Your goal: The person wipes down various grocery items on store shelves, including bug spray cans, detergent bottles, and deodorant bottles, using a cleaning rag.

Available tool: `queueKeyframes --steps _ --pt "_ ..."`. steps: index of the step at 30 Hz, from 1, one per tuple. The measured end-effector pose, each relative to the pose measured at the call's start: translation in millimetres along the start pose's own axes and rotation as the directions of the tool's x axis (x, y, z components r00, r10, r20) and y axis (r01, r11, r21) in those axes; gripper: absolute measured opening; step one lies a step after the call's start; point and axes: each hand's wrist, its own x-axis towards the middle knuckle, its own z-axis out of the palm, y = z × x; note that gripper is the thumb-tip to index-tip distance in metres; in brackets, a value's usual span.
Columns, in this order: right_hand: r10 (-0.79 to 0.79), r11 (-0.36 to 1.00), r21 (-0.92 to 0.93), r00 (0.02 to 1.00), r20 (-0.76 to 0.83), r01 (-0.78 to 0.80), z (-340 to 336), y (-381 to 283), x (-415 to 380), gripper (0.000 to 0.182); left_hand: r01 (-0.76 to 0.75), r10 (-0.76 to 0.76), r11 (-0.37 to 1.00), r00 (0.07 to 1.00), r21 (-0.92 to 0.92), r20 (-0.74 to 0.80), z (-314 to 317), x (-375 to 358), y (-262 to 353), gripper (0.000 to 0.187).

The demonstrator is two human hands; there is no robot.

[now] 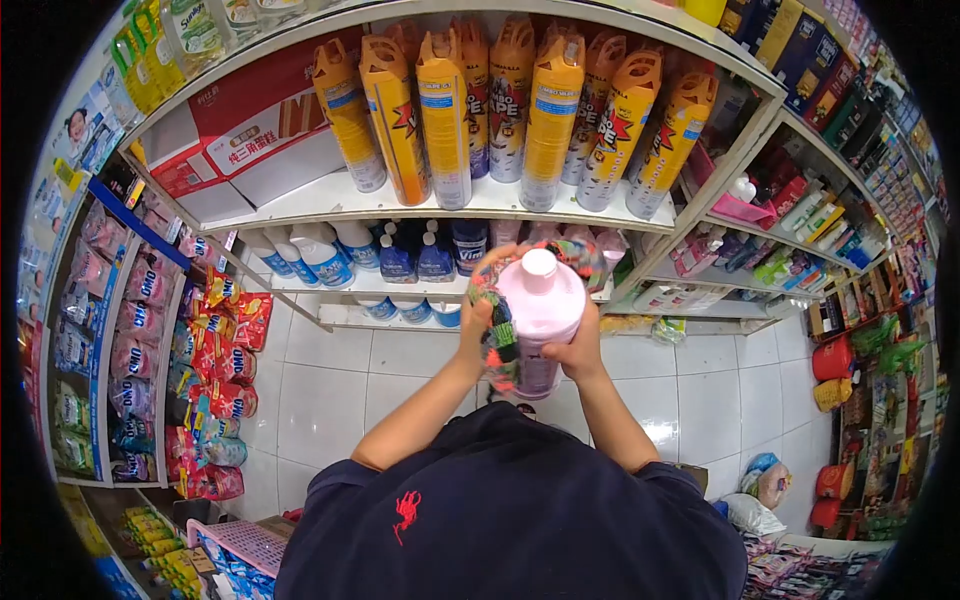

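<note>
- Pink, with a white cap on top, a large bottle (538, 315) sits near the centre of the head view, held between both hands in front of a dark shirt (510, 510) with a red emblem.
- The left hand (481, 318), at the bottle's 9 o'clock, has its fingers curved around a multicoloured cloth (500, 335) of orange, green and black; the cloth is blurred and loops up behind the cap, so its exact form cannot be told.
- The right hand (580, 345), at the bottle's 4 o'clock, holds the bottle's side, thumb across the front, the fingers mostly hidden behind it.
- From the bottle, toward 12 o'clock, orange spray cans (445, 125) stand upright in a group on a white shelf (270, 222).
- At the cans' 9 o'clock, on that shelf, lies a red and white carton (255, 135).
- Toward the bottle's 10 o'clock, on the level below, stand blue bottles (436, 262) and white bottles with blue labels (322, 258).
- At 9 o'clock in the view, red packets (235, 405) hang beside a rack of pink packs (140, 320).
- At 2 o'clock, side shelves hold assorted bottles (800, 215).
- At 4 o'clock, plastic bags (752, 512) rest on the white tiled floor (705, 405).
- At 7 to 8 o'clock is a pink basket (245, 545).
</note>
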Motion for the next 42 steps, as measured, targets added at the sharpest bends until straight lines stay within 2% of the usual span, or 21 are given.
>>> queueKeyframes --steps 3,6,8,10,12,14,15,18,19,20,22,23,25,26,28,30,32,34,36,40,42 --pt "-0.076 0.995 -0.081 0.976 -0.202 0.061 7 -7 0 0.091 0.061 -0.021 0.976 0.982 0.21 -0.187 4 -21 -11 0.081" --pt "-0.196 0.975 -0.15 0.95 -0.244 0.162 6 -4 -1 0.093 0.132 -0.073 0.924 0.982 0.359 -0.173 -12 -31 -35 0.079" --pt "-0.207 0.972 -0.16 0.947 -0.245 0.171 4 -1 -5 0.096 0.115 -0.058 0.929 0.984 0.352 -0.168 -26 -36 -53 0.071" --pt "-0.238 0.971 -0.094 0.926 -0.293 0.22 0 5 -9 0.099 0.284 -0.254 0.882 0.959 0.376 -0.129 -41 -34 -64 0.061" --pt "-0.182 0.983 -0.013 0.942 -0.281 0.186 -5 25 -22 0.104 0.368 -0.312 0.882 0.924 0.294 -0.219 -36 -33 -58 0.052" --pt "-0.11 0.966 0.206 0.968 -0.224 0.157 -12 50 -35 0.108 0.68 -0.713 0.701 0.653 -0.215 -0.256 -20 -25 -33 0.049" --pt "-0.095 0.967 0.21 0.971 -0.22 0.142 -17 59 -37 0.108 0.682 -0.717 0.696 0.644 -0.224 -0.265 -29 -33 -46 0.049" --pt "0.117 0.993 -0.008 0.985 0.127 -0.117 -38 80 -39 0.112 0.75 -0.765 0.622 0.523 -0.223 -0.376 -70 -63 -70 0.044" --pt "0.169 0.985 -0.024 0.964 0.204 -0.168 -34 58 -21 0.109 0.769 -0.774 0.599 0.483 -0.223 -0.409 -79 -67 -82 0.043" --pt "0.178 0.984 -0.02 0.962 0.208 -0.177 -35 53 -15 0.109 0.788 -0.78 0.574 0.443 -0.223 -0.442 -90 -73 -92 0.041" --pt "0.246 0.964 -0.184 0.91 0.334 -0.192 -39 50 -6 0.103 0.825 -0.787 0.518 0.357 -0.226 -0.502 -113 -89 -109 0.038" --pt "0.327 0.931 -0.287 0.868 0.374 -0.227 -41 50 -2 0.104 0.827 -0.789 0.512 0.347 -0.231 -0.508 -129 -102 -121 0.038" --pt "0.39 0.907 -0.302 0.857 0.337 -0.294 -41 76 -8 0.1 0.828 -0.552 0.475 0.543 0.297 -0.632 -160 -131 -136 0.038" --pt "0.444 0.88 -0.32 0.845 0.298 -0.35 -41 96 -12 0.096 0.833 -0.55 0.47 0.535 0.292 -0.641 -170 -143 -135 0.038" --pt "0.418 0.883 -0.348 0.865 0.279 -0.314 -40 139 -17 0.09 0.8 -0.344 0.472 0.553 0.37 -0.759 -185 -164 -122 0.044" --pt "0.454 0.846 -0.383 0.877 0.154 -0.37 -38 170 -11 0.086 0.844 -0.205 0.361 0.488 0.398 -0.849 -189 -181 -94 0.044" --pt "0.41 0.852 -0.407 0.903 0.13 -0.328 -41 207 1 0.084 0.867 -0.08 0.361 0.396 0.343 -0.915 -183 -200 -68 0.045" --pt "0.411 0.828 -0.402 0.911 -0.038 -0.391 -38 227 20 0.081 0.915 -0.103 0.305 0.307 0.264 -0.946 -186 -239 -53 0.055" --pt "0.374 0.821 -0.439 0.925 -0.068 -0.365 -40 262 40 0.081 0.942 -0.085 0.259 0.244 0.215 -0.966 -174 -269 -34 0.057" --pt "0.215 0.813 -0.532 0.971 -0.104 -0.237 -41 299 79 0.082 0.942 0.012 0.322 0.092 0.091 -0.996 -140 -318 -9 0.058" --pt "0.202 0.812 -0.539 0.974 -0.105 -0.226 -39 312 94 0.081 0.819 -0.066 0.566 -0.063 -0.089 -0.996 -118 -323 8 0.062"
